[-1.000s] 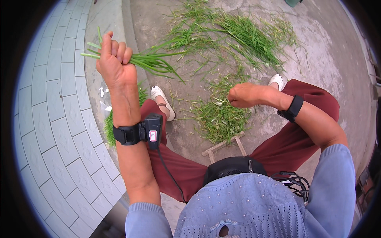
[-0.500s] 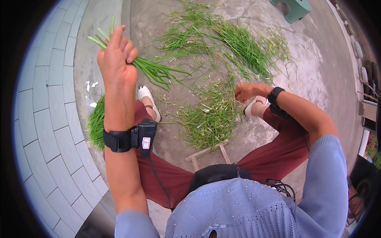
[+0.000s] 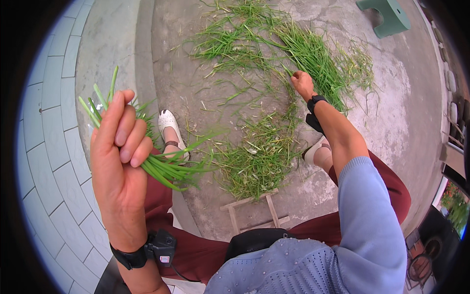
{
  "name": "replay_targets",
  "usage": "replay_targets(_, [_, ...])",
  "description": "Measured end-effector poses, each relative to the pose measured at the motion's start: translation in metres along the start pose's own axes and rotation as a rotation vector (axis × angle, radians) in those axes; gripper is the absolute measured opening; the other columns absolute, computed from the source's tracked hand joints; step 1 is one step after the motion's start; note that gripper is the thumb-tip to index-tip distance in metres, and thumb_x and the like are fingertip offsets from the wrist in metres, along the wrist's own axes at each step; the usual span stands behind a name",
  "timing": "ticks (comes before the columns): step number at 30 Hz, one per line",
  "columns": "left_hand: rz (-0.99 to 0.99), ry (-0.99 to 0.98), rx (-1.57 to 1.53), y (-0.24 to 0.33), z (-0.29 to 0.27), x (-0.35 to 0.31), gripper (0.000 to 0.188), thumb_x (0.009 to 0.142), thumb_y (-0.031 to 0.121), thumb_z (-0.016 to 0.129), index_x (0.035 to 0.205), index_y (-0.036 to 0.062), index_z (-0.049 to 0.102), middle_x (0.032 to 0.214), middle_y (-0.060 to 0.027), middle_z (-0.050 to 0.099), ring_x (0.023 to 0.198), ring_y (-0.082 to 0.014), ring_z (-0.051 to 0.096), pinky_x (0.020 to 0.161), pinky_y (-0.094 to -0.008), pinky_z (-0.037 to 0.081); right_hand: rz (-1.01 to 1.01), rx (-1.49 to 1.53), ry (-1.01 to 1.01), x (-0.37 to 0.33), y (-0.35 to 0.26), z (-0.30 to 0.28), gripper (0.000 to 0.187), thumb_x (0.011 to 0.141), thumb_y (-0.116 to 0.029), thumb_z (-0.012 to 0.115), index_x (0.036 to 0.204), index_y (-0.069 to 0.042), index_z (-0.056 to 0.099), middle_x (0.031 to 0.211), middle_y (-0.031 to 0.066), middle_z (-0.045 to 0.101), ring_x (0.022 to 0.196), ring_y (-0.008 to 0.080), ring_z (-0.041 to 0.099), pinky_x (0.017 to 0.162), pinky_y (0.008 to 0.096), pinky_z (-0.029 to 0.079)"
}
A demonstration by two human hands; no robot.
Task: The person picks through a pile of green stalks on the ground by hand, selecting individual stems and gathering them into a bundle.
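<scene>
My left hand (image 3: 122,142) is closed around a bunch of green chives (image 3: 169,171). The stalk ends stick out past the index finger, and the leafy ends trail to the right, slightly blurred. My right hand (image 3: 303,84) reaches out to the near left edge of a long heap of chives (image 3: 313,56). Its fingers are curled together, and a thin green stalk shows by the fingertips; whether they grip it is hard to make out. Between my feet lies a loose pile of trimmed leaves and pale scraps (image 3: 259,152).
Scattered green bits (image 3: 235,44) cover the concrete farther away. A green plastic stool (image 3: 387,17) stands at the far right. A wooden frame (image 3: 254,208) sits just in front of me. Pale tiles (image 3: 54,132) run along the left, beside a low concrete step (image 3: 144,54).
My left hand has come down and nearer with the chives. My right hand has moved away from beside my right foot, out to the long heap. The view has shifted slightly.
</scene>
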State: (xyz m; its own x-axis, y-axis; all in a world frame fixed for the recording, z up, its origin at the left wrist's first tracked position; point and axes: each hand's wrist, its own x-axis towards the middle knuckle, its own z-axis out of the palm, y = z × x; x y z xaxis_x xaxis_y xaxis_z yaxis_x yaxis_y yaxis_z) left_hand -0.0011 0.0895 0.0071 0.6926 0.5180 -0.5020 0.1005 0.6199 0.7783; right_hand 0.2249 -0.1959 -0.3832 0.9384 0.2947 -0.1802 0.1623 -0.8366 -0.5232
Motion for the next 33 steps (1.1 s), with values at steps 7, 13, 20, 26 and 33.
replay_targets(7, [-0.026, 0.027, -0.012, -0.001, 0.01, -0.002, 0.018, 0.094, 0.013, 0.043, 0.1, -0.0019, 0.051, 0.057, 0.0059, 0.029, 0.042, -0.0015, 0.022, 0.035, -0.0179, 0.019, -0.009, -0.135, -0.004, 0.008, -0.003, 0.01, 0.022, 0.074, -0.022, 0.057, 0.085, -0.004, 0.062, 0.084, 0.0188, 0.061, 0.083, 0.0351, 0.058, 0.072, 0.0437, 0.046])
replay_targets(13, [-0.028, -0.061, -0.011, 0.0, 0.022, -0.011, 0.018, 0.094, 0.013, 0.043, 0.102, -0.0018, 0.05, 0.058, 0.0054, 0.029, 0.043, -0.0014, 0.022, 0.036, -0.0175, 0.02, -0.163, 0.013, 0.25, 0.024, -0.023, -0.06, 0.02, 0.075, -0.022, 0.056, 0.08, -0.003, 0.06, 0.075, 0.0172, 0.062, 0.069, 0.0335, 0.06, 0.062, 0.0424, 0.045])
replay_targets(20, [0.024, -0.167, 0.08, -0.014, 0.036, -0.013, 0.02, 0.089, 0.019, 0.054, 0.094, -0.0003, 0.055, 0.057, 0.0059, 0.036, 0.043, -0.0012, 0.028, 0.038, -0.0178, 0.022, 0.139, 0.727, -0.11, 0.019, -0.086, -0.178, 0.013, 0.08, -0.013, 0.056, 0.075, -0.003, 0.062, 0.071, 0.0039, 0.064, 0.051, 0.0058, 0.052, 0.042, 0.022, 0.037])
replay_targets(26, [0.147, -0.273, 0.17, -0.027, 0.056, -0.014, 0.019, 0.087, 0.021, 0.057, 0.09, 0.0024, 0.059, 0.062, 0.0047, 0.045, 0.044, -0.0005, 0.031, 0.037, -0.0183, 0.025, -0.022, 0.923, -0.332, -0.057, -0.188, -0.262, 0.008, 0.088, -0.013, 0.053, 0.087, -0.005, 0.057, 0.082, 0.0027, 0.063, 0.057, 0.0014, 0.049, 0.046, 0.0148, 0.037])
replay_targets(33, [0.339, -0.354, 0.234, -0.034, 0.066, -0.022, 0.023, 0.089, 0.024, 0.055, 0.096, 0.0028, 0.06, 0.078, -0.0004, 0.057, 0.043, 0.0009, 0.03, 0.037, -0.0177, 0.025, -0.134, 1.007, -0.467, -0.165, -0.254, -0.286, 0.01, 0.088, -0.014, 0.054, 0.091, -0.004, 0.057, 0.08, 0.0024, 0.063, 0.058, 0.0015, 0.049, 0.049, 0.014, 0.039])
